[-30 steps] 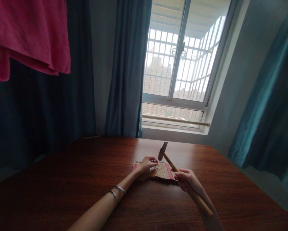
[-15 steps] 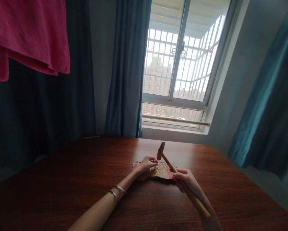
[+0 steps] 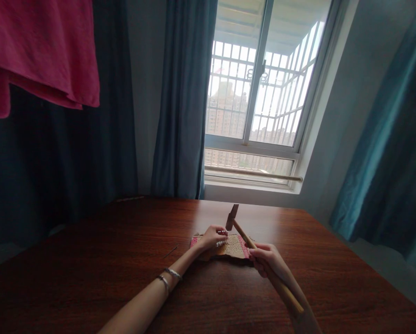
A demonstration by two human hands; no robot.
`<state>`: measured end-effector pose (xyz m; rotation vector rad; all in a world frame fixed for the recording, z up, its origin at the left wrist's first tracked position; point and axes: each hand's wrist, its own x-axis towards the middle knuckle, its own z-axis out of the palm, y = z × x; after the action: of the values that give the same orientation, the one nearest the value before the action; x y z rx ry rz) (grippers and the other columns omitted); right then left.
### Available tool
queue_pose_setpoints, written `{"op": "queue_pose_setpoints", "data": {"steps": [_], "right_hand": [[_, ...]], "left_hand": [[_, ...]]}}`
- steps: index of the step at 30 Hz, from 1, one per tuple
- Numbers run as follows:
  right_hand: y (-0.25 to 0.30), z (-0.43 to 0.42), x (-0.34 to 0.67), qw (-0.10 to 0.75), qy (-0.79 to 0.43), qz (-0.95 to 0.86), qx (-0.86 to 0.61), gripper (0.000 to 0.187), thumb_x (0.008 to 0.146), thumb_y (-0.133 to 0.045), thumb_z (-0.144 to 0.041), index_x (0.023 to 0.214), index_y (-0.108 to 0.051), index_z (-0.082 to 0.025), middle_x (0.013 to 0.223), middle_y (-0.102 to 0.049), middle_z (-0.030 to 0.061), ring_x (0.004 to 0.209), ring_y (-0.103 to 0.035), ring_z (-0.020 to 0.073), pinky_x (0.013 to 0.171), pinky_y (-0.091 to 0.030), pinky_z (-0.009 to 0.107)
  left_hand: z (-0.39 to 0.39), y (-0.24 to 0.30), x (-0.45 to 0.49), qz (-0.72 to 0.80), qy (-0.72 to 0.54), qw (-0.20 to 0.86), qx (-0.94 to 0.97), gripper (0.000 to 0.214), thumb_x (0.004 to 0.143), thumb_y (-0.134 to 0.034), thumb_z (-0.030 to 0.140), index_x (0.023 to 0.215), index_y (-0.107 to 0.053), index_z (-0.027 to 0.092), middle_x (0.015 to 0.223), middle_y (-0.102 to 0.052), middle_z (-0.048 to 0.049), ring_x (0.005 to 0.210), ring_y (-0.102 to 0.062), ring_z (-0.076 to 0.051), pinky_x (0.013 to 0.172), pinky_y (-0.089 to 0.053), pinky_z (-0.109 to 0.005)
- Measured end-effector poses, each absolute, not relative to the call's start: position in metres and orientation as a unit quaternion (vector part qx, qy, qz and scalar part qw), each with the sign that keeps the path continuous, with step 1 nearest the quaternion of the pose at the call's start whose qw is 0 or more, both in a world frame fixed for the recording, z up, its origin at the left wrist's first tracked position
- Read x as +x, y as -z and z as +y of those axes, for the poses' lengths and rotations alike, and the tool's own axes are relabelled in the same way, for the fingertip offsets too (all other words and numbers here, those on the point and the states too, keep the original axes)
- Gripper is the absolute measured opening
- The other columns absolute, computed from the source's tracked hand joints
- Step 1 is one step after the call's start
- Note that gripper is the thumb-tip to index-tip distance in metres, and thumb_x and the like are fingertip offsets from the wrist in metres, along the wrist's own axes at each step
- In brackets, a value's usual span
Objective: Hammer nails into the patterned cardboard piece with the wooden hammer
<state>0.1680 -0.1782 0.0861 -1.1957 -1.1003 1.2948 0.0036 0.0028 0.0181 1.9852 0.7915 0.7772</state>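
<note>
A hammer [image 3: 244,234] with a pale wooden handle and a dark metal head is gripped by my right hand [image 3: 265,260], the handle's end reaching back along my forearm. The hammer head hovers just above the fingertips of my left hand [image 3: 212,237]. Those fingers are closed in a pinch over a piece of cardboard [image 3: 234,246], and what they hold is too small to make out. The cardboard is tan with many small dark marks or holes, and pink patterned strips edge it left and right. My left hand covers part of it.
A brown wooden table [image 3: 124,273] bears everything. A thin dark stick-like thing [image 3: 170,251] lies left of the cardboard. Behind are a barred window [image 3: 252,102] and blue curtains [image 3: 183,102]. A pink cloth [image 3: 48,55] hangs at upper left.
The hammer head has shifted very slightly down toward my left fingertips. Both hands otherwise keep their places, and the whole view has moved a touch.
</note>
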Motion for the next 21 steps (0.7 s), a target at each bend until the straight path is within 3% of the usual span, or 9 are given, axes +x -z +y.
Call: {"op": "queue_pose_setpoints", "data": {"steps": [21], "right_hand": [[-0.0926,-0.1807,0.1621,0.493,-0.535,-0.447,-0.52,0.026,0.058,-0.063,-0.036,0.068,-0.056,-0.014,0.047,-0.045,-0.0054,0.033,-0.037,0.006,0.028,-0.026,0.019]], "left_hand": [[0.004,-0.0156,0.0044,0.319,-0.296,0.422,0.795,0.024,0.063,-0.059,0.029,0.076,-0.066,0.009,0.072,-0.065,-0.0042,0.069,-0.057,-0.016,0.061,-0.04,-0.021]]}}
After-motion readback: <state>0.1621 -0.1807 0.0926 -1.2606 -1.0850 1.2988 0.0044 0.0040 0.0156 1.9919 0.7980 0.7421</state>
